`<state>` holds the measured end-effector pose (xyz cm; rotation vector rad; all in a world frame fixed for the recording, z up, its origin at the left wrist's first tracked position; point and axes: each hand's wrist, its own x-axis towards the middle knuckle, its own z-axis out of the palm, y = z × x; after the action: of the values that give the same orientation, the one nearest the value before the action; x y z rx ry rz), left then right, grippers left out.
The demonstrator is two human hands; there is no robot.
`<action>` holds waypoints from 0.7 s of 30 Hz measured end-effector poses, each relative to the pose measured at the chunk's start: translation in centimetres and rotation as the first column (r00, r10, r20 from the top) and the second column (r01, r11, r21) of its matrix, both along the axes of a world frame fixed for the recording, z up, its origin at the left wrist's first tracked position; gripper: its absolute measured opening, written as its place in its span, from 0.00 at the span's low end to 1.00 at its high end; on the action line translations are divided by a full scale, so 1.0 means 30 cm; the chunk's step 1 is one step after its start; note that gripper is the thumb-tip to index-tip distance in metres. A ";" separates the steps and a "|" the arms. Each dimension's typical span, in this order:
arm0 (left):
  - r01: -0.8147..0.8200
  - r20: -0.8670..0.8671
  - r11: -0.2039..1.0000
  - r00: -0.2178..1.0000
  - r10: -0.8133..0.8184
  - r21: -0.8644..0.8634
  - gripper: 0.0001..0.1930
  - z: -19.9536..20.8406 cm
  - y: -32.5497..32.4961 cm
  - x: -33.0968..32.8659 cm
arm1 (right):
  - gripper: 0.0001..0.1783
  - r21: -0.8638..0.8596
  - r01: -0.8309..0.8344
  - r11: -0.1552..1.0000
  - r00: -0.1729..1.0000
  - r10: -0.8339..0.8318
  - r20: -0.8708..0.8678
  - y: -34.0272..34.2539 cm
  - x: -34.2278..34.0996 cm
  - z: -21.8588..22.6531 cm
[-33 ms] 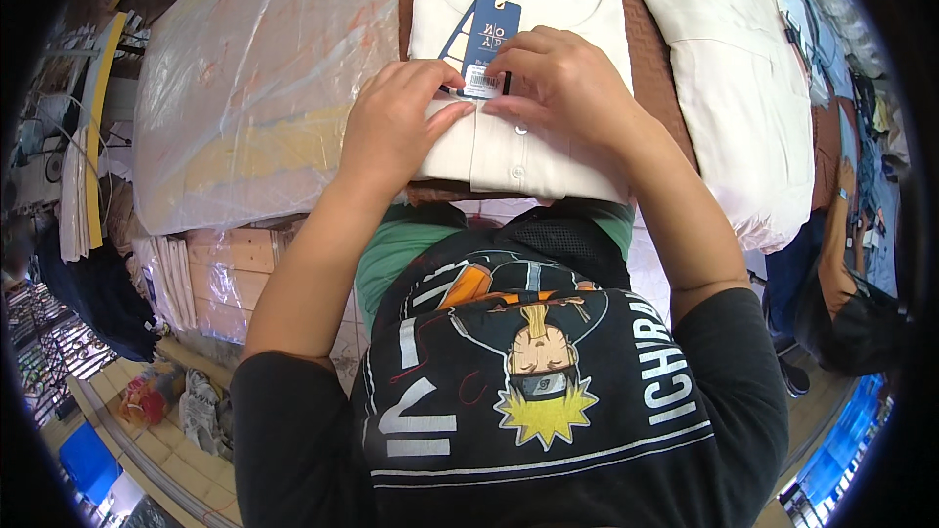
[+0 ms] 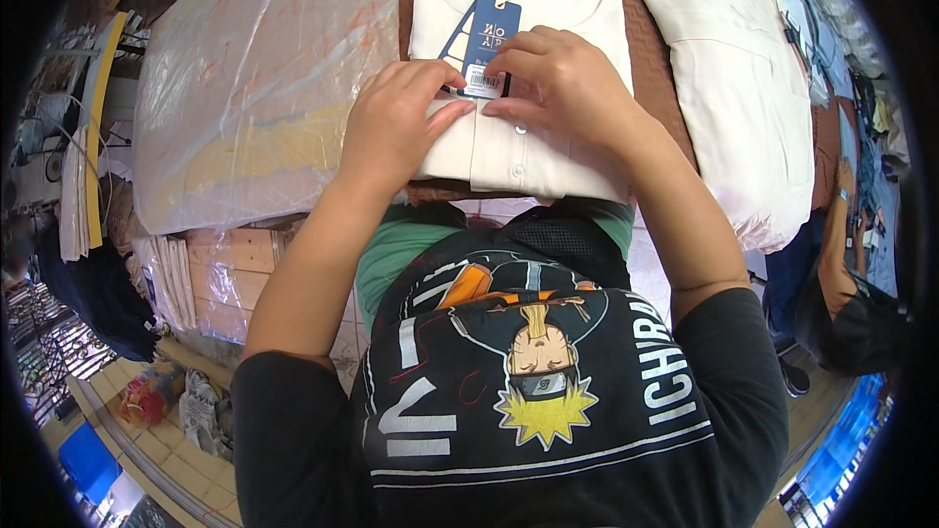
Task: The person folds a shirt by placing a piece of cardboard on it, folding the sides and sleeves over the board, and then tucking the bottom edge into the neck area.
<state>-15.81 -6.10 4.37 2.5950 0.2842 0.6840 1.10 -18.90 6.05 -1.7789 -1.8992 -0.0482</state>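
A cream buttoned shirt (image 2: 577, 15) lies neatly folded in front of me, its round collar at the far side. On its front is a dark blue hang tag (image 2: 496, 24) with a white barcode label, looped by a thin string near the collar; a second tag shows beneath it. My left hand (image 2: 396, 115) is at the tag's lower left edge, fingers bent, thumb apart from the index finger. Over the tag's lower right edge curves my right hand (image 2: 567, 88), its thumb apart below the fingertips. Both thumbs rest near the button placket (image 2: 497, 147).
Under the shirt is a brown textured cloth (image 2: 665, 98). To the left lies a large plastic-wrapped bundle (image 2: 264, 68); to the right, another cream garment (image 2: 734, 88). Another person's arm (image 2: 836, 254) shows at the far right, beside blue clothes.
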 end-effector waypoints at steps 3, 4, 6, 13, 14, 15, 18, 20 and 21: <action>-0.005 0.014 0.998 1.000 0.006 -0.063 0.11 -0.003 0.000 0.001 | 0.09 0.017 0.009 1.000 0.995 -0.011 0.098 0.003 -0.012 -0.005; -0.024 0.014 0.991 1.000 0.026 -0.131 0.11 -0.011 0.003 0.001 | 0.08 0.031 0.011 0.999 0.990 -0.015 0.139 0.005 -0.017 -0.009; -0.060 0.010 0.963 0.998 0.065 -0.264 0.12 -0.035 0.010 -0.003 | 0.08 0.033 0.028 0.999 0.980 -0.034 0.196 0.006 -0.028 -0.013; -0.033 0.040 0.995 0.999 0.037 -0.089 0.14 -0.008 0.001 0.004 | 0.06 0.086 0.109 0.990 0.957 -0.128 0.260 0.005 -0.027 -0.023; -0.037 0.056 0.999 0.998 0.037 -0.014 0.14 -0.007 0.003 0.006 | 0.06 0.102 0.113 0.988 0.954 -0.137 0.266 0.006 -0.025 -0.021; -0.041 0.072 0.997 0.997 0.037 0.061 0.15 -0.006 0.004 0.009 | 0.06 0.110 0.117 0.987 0.955 -0.143 0.261 0.006 -0.024 -0.019; -0.079 0.091 0.991 0.993 0.069 0.109 0.16 0.001 0.003 0.021 | 0.05 0.140 0.122 0.983 0.957 -0.154 0.247 0.005 -0.020 -0.006; -0.112 0.121 0.981 0.988 0.093 0.157 0.17 -0.005 0.008 0.034 | 0.04 0.167 0.116 0.979 0.959 -0.154 0.238 0.005 -0.017 0.012; -0.129 0.137 0.975 0.985 0.105 0.180 0.17 -0.007 0.010 0.039 | 0.04 0.175 0.120 0.977 0.958 -0.160 0.237 0.007 -0.015 0.012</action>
<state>-14.65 -5.81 4.16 2.7141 0.3500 0.9561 0.65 -18.68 6.39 -1.8652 -1.8726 -0.4844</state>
